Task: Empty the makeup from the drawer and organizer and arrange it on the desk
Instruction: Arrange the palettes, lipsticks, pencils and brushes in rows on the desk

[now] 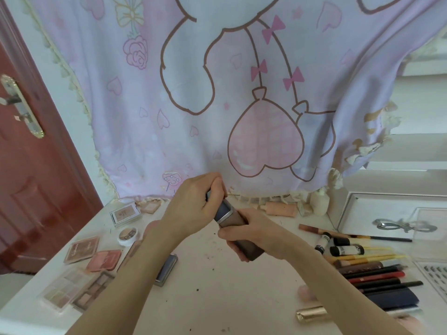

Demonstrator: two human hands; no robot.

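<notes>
Above the middle of the white desk (217,286) I hold a foundation bottle (238,222) with a brown body and a dark grey cap. My left hand (193,206) grips the cap end. Around the brown body curls my right hand (249,234). The bottle is tilted, cap toward the far left. Palettes (82,249) and blush compacts (104,261) lie in a group on the desk's left. Pencils, tubes and lipsticks (367,267) lie side by side on the right.
A pink cartoon cloth (217,93) hangs behind the desk. A red door (31,177) stands at the left. An open white box (387,213) with an eyelash curler sits at the far right. A gold tube (312,314) lies near the front, a cream bottle (319,201) at the back.
</notes>
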